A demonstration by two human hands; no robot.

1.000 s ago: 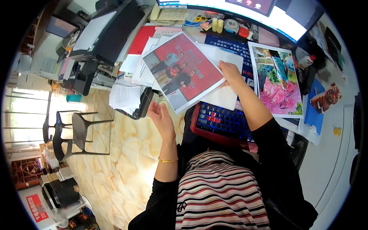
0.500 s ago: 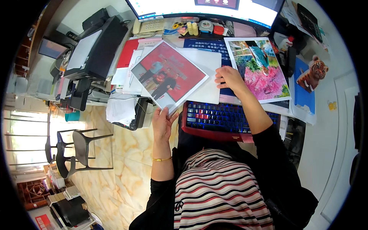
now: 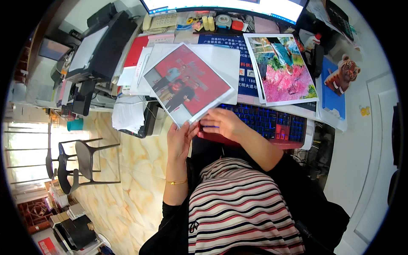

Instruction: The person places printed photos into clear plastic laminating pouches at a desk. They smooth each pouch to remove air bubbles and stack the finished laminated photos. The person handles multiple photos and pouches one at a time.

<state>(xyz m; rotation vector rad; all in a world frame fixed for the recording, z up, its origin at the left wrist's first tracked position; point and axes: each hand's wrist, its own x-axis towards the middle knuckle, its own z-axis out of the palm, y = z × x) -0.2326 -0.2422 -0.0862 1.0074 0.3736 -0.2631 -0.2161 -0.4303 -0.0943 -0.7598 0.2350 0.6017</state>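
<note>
A printed photo (image 3: 189, 87) of people before a red backdrop lies tilted like a diamond above the desk, a translucent sheet partly under it. My left hand (image 3: 179, 142) pinches its lowest corner between thumb and fingers. Close by, my right hand (image 3: 226, 123) reaches to the photo's lower right edge, its fingers stretched out and slightly apart; whether they touch the edge is hard to tell. Behind the photo rests a white sheet (image 3: 229, 63). To the right lies another print (image 3: 285, 76) with pink blossoms, on top of further paper.
Below the prints sits a lit keyboard (image 3: 255, 121) with a dark red base. A monitor (image 3: 238, 9) stands at the back, a tape measure (image 3: 223, 21) before it. On the left are a black printer (image 3: 95, 55) and loose papers (image 3: 128, 114). A tiger figure (image 3: 343, 75) stands right.
My right hand has come down and left from over the white sheet to the photo's lower edge, beside my left hand. The left hand keeps its hold on the corner.
</note>
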